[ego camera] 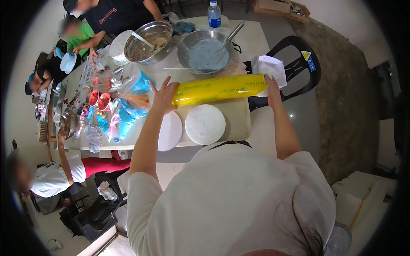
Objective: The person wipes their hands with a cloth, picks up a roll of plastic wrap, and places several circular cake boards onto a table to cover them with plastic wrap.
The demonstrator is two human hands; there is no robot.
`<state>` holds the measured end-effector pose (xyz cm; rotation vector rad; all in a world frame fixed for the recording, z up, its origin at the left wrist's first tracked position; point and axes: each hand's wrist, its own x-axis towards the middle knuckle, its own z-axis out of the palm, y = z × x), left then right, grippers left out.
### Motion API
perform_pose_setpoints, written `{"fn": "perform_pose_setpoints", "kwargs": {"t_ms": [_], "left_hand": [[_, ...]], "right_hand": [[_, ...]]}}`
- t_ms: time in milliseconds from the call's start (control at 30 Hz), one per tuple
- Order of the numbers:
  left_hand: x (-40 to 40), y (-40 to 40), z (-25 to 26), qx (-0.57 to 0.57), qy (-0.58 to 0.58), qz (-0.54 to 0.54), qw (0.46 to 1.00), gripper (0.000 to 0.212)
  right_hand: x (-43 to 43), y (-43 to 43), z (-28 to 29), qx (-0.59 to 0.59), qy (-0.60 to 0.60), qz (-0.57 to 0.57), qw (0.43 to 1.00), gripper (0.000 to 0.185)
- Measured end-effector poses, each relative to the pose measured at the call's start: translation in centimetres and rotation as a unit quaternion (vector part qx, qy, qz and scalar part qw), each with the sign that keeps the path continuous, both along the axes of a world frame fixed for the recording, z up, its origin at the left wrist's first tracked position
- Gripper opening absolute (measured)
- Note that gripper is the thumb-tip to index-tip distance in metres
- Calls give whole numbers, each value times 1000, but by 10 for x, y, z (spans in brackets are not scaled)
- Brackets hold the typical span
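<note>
A long yellow plastic-wrapped roll (221, 88) with green print lies level between my two hands, above the near end of the table. My left hand (164, 97) is at its left end, thumb and some fingers spread out. My right hand (272, 89) holds the right end, where a bit of white paper shows. Just below the roll are a round white turntable (205, 124) and, partly behind my left forearm, another white disc (170, 131). Beyond the roll stands a steel bowl of grey-blue mixture (209, 56) with a whisk (232, 35) in it.
A second steel bowl (149, 41) with brown residue and a white spatula stands at back left. Blue plastic bags (126, 118) and red-filled cups (104, 101) lie leftward. A water bottle (214, 14) stands behind; a black chair (299, 67) is at right. Several people work around the table.
</note>
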<state>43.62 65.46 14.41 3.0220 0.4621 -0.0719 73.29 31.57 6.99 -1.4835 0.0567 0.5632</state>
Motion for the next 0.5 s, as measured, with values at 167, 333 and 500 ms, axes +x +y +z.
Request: {"fn": "perform_pose_setpoints", "kwargs": {"t_ms": [167, 333, 500], "left_hand": [[-8, 5, 13, -11, 13, 25, 1000, 93], [-16, -14, 7, 73, 7, 42, 996, 106], [-12, -22, -2, 93, -39, 68, 993, 100]], "right_hand": [[23, 15, 31, -166, 50, 119, 978, 66], [-19, 61, 67, -416, -506, 168, 736, 37], [-144, 148, 71, -214, -636, 370, 643, 31]]}}
